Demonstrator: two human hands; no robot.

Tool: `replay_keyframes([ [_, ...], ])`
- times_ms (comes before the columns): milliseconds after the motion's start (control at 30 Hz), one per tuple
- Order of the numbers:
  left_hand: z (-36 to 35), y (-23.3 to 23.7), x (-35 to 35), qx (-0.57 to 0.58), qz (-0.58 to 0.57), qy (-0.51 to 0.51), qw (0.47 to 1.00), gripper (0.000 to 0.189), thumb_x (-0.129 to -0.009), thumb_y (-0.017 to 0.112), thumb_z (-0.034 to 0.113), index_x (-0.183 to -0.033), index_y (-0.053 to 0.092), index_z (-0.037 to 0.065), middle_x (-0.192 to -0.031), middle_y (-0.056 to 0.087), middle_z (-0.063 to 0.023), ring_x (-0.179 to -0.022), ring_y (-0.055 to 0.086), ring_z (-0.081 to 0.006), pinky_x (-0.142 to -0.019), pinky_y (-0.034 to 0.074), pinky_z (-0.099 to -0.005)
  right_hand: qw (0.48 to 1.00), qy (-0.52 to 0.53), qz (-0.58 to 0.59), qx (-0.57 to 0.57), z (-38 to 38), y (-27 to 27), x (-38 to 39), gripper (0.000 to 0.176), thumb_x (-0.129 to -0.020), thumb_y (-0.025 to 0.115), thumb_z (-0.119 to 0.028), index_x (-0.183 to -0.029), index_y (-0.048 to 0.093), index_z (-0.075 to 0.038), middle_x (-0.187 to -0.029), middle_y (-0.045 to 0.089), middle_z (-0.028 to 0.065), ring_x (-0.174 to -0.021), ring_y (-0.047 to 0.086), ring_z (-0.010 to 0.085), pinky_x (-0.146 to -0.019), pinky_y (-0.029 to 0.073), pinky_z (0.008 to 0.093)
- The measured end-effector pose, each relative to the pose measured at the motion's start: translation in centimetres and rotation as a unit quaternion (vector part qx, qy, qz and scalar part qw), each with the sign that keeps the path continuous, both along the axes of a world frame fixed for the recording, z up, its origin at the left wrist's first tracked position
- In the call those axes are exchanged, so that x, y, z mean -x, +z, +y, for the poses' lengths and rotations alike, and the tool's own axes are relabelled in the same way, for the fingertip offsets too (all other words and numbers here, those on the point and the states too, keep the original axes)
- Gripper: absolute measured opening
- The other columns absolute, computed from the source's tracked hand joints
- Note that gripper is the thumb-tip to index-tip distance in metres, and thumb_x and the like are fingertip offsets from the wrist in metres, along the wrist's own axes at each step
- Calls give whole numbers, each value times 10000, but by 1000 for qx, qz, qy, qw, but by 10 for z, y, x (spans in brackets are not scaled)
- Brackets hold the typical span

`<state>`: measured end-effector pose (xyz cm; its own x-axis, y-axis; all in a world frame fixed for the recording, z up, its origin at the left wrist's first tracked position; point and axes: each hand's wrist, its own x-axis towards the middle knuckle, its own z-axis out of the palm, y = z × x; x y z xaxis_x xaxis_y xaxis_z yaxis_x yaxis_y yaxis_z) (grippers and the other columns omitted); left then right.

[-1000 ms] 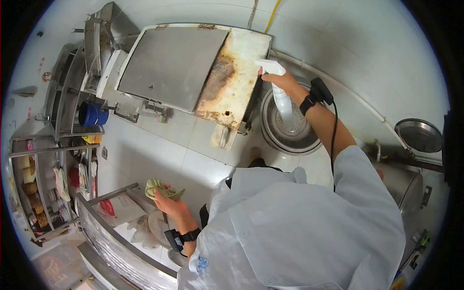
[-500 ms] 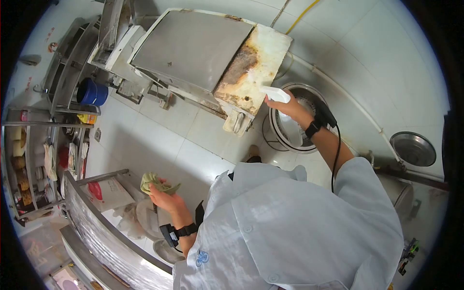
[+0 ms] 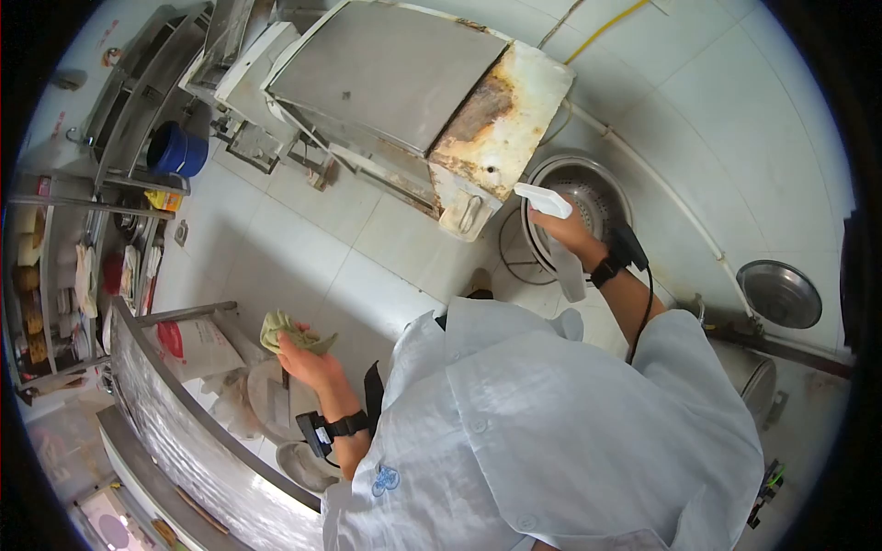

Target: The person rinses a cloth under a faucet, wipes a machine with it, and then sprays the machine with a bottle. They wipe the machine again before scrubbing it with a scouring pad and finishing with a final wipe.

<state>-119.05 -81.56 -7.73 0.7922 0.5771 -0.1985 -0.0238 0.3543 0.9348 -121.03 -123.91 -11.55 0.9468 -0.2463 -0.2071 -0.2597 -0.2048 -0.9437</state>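
Note:
My left hand (image 3: 312, 367) is closed round a crumpled pale green cloth (image 3: 292, 332), out over the floor near a metal table. In my right hand (image 3: 577, 237) is a white spray bottle (image 3: 568, 273), gripped by the neck, its nozzle pointing toward the rusty end of a white and steel appliance (image 3: 503, 115). Below that hand stands a round steel vessel (image 3: 540, 174) with a perforated inside, partly hidden by the hand and bottle. Both wrists carry black straps with small devices.
The metal table (image 3: 197, 432) runs along the lower left, with a white sack (image 3: 197, 349) behind it. Shelves (image 3: 55, 220) and a blue bucket (image 3: 176, 151) line the left. On the right, a round metal lid (image 3: 781, 294) leans beside a wall pipe (image 3: 684, 207).
The view has shifted a little, so the appliance sits higher and further right. Both hands keep their holds; the spray bottle now hangs more clearly in front of the vessel's rim.

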Motion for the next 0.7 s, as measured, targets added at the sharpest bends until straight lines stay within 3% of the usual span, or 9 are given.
replay_keyframes([
  [100, 7, -3, 2, 3, 1, 0, 1000, 186, -835, 453, 173, -932, 498, 21, -783, 531, -52, -671, 505, -148, -573, 418, -271, 999, 36, -27, -28, 5, 3, 10, 247, -718, 612, -111, -945, 577, -18, -810, 592, 0, -741, 526, 80, -663, 411, 229],
  [200, 10, -1, 4, 3, 5, 5, 1000, 187, -831, 454, 167, -934, 497, 16, -792, 534, -56, -676, 511, -153, -580, 419, -272, 995, 59, -79, 4, 20, 20, 18, 345, -735, 586, -89, -1067, 525, -22, -939, 585, 33, -843, 509, 87, -734, 390, 218],
  [300, 22, -6, 7, 23, 4, 14, 1000, 193, -831, 450, 162, -944, 494, 12, -803, 537, -61, -692, 520, -157, -593, 421, -272, 995, 60, -72, 28, 41, 28, 23, 365, -736, 599, -102, -1083, 517, -26, -979, 582, 49, -853, 511, 101, -752, 383, 214],
  [467, 50, -7, 15, 39, 7, 58, 998, 189, -832, 449, 158, -949, 492, 16, -803, 538, -58, -693, 517, -153, -602, 424, -277, 986, 78, -90, 117, 100, 56, 14, 284, -723, 642, -124, -958, 516, -26, -814, 518, 41, -758, 472, 113, -686, 378, 235],
  [567, 73, -4, 24, 36, -2, 76, 996, 189, -833, 449, 156, -955, 492, 18, -806, 541, -59, -694, 517, -150, -601, 424, -274, 978, 89, -153, 108, 136, 52, 4, 299, -716, 649, -123, -969, 515, -36, -829, 506, 36, -747, 454, 108, -679, 372, 233],
  [600, 83, -6, 28, 38, -3, 82, 996, 189, -833, 449, 156, -955, 492, 18, -806, 541, -59, -694, 517, -150, -601, 424, -274, 977, 100, -154, 108, 146, 54, 0, 315, -719, 638, -109, -998, 510, -37, -810, 493, -8, -704, 418, 56, -611, 349, 205],
  [700, 116, -12, 38, 29, -1, 82, 996, 191, -832, 454, 158, -956, 492, 18, -807, 543, -61, -700, 520, -148, -601, 424, -269, 986, 75, -112, 100, 180, 54, -14, 285, -716, 632, -111, -969, 517, -48, -821, 501, 29, -746, 461, 110, -679, 376, 238],
])
